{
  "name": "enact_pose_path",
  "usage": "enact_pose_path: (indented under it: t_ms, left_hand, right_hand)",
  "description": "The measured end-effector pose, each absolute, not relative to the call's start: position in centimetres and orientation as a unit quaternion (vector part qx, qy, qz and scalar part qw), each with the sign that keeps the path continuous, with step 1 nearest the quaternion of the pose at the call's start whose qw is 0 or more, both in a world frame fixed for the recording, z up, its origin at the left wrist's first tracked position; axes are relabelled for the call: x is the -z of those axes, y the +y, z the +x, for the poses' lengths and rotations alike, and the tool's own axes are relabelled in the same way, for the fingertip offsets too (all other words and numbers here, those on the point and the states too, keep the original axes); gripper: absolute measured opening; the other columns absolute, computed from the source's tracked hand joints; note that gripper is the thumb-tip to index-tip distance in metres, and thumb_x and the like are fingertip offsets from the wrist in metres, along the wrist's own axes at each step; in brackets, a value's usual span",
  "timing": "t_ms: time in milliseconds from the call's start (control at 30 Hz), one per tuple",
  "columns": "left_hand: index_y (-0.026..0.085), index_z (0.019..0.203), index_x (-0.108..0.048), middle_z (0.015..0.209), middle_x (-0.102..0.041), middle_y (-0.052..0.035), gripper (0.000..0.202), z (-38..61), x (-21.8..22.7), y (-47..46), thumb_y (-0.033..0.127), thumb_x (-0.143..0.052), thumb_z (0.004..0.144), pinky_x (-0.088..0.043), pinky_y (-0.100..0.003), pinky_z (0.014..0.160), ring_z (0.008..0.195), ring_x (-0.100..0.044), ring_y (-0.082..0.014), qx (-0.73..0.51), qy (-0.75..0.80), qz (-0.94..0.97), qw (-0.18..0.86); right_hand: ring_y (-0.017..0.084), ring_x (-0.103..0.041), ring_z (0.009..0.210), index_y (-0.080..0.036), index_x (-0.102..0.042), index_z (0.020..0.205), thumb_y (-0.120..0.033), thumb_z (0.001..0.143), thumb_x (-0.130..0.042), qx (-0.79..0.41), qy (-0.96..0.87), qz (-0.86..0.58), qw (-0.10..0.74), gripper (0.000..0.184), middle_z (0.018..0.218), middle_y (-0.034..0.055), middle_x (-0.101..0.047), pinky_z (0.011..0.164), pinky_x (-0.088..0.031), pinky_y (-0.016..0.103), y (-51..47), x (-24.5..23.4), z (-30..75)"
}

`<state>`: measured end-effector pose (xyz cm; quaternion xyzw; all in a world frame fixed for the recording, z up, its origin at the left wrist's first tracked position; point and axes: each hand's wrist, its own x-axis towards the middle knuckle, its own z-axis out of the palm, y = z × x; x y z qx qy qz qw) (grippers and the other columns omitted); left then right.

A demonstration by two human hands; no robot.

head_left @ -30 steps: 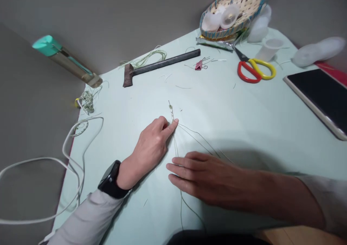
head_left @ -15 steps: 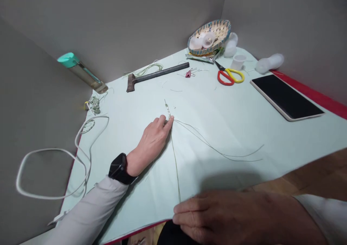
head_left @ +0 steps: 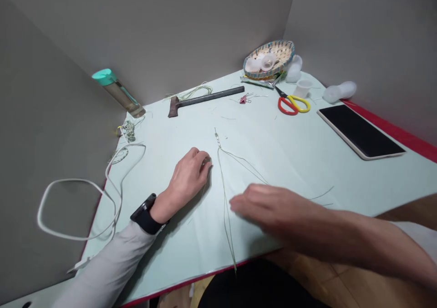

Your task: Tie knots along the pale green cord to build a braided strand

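Thin green strands lie on the pale green table cover, joined at a small knotted tip. My left hand, with a black watch on its wrist, rests on the cover just left of the strands, fingers curled loosely and nothing in them that I can see. My right hand hovers over the strands to the right, blurred by motion, fingers stretched out toward the left.
A hammer, a pink clip, red and yellow scissors, a woven basket with plastic cups and a tablet lie farther back. A bottle and a white cable are at the left. Grey walls enclose the table.
My left fingertip has come off the knotted tip and the hand has drawn back slightly. My right hand went back to the table edge, then forward again over the strands.
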<state>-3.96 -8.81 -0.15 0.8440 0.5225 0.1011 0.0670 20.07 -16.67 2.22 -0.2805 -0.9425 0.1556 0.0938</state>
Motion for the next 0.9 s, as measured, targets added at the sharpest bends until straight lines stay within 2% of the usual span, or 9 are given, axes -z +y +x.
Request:
enact_pose_path:
  t_ms: [67,200,433,567,667,767,900]
  left_hand:
    - [0.016,0.097,-0.065,0.088,-0.061,-0.0058,0.017,-3.8,0.0,-8.4,0.023,-0.049,0.098,-0.050,-0.035,0.071,0.076,-0.058,-0.0197,-0.110,0.529,0.837,0.086]
    - [0.017,0.092,-0.064,0.087,-0.060,-0.0053,0.014,-3.3,0.0,-7.9,0.026,-0.054,0.095,-0.048,-0.036,0.070,0.076,-0.057,-0.0204,-0.113,0.535,0.829,0.116]
    - [0.018,0.084,-0.059,0.083,-0.058,-0.0035,0.013,-2.7,0.0,-7.2,0.019,-0.052,0.094,-0.043,-0.035,0.069,0.073,-0.055,-0.0194,-0.106,0.539,0.820,0.161]
    - [0.019,0.085,-0.057,0.083,-0.057,-0.0020,0.013,-2.5,-0.2,-6.9,0.021,-0.050,0.096,-0.041,-0.034,0.067,0.073,-0.055,-0.0185,-0.097,0.541,0.814,0.187]
    - [0.019,0.088,-0.057,0.084,-0.055,-0.0011,0.012,-2.6,-0.2,-7.0,0.025,-0.051,0.097,-0.042,-0.034,0.065,0.070,-0.054,-0.0173,-0.104,0.551,0.805,0.195]
    - [0.019,0.088,-0.056,0.083,-0.054,0.0001,0.012,-2.8,-0.1,-7.2,0.024,-0.052,0.098,-0.042,-0.032,0.063,0.067,-0.053,-0.0152,-0.126,0.556,0.799,0.192]
    - [0.018,0.093,-0.057,0.087,-0.056,0.0003,0.006,-2.9,-0.2,-7.3,0.019,-0.055,0.098,-0.043,-0.028,0.062,0.067,-0.053,-0.0123,-0.134,0.541,0.810,0.184]
  right_hand:
    - [0.015,-0.054,0.086,-0.017,-0.062,0.106,-0.004,0.095,-0.042,-0.166,-0.932,-0.302,0.114,0.026,0.095,0.0044,-0.064,0.080,-0.048,0.028,-14.2,-1.9,19.9]
    - [0.020,-0.056,0.094,-0.014,-0.062,0.111,-0.015,0.102,-0.036,-0.171,-0.911,-0.349,0.134,0.027,0.098,0.0091,-0.065,0.083,-0.047,0.035,-10.2,-1.1,19.4]
    - [0.020,-0.051,0.083,-0.015,-0.064,0.093,-0.008,0.094,-0.042,-0.158,-0.910,-0.360,0.134,0.024,0.087,0.0072,-0.062,0.075,-0.041,0.034,-8.0,1.4,17.8]
    - [0.018,-0.046,0.074,-0.016,-0.062,0.085,-0.001,0.085,-0.041,-0.155,-0.907,-0.356,0.162,0.026,0.081,0.0048,-0.059,0.069,-0.037,0.032,-7.9,2.5,17.5]
    - [0.017,-0.045,0.072,-0.017,-0.062,0.085,-0.001,0.087,-0.041,-0.157,-0.898,-0.360,0.197,0.026,0.079,0.0039,-0.058,0.067,-0.036,0.031,-8.2,2.9,17.7]
    - [0.018,-0.048,0.076,-0.017,-0.062,0.089,-0.001,0.088,-0.043,-0.170,-0.889,-0.358,0.229,0.025,0.085,0.0041,-0.060,0.075,-0.039,0.033,-8.6,3.0,18.0]
    - [0.019,-0.049,0.077,-0.017,-0.061,0.091,-0.003,0.087,-0.049,-0.202,-0.890,-0.342,0.225,0.019,0.088,0.0034,-0.061,0.075,-0.040,0.035,-8.7,2.6,18.2]
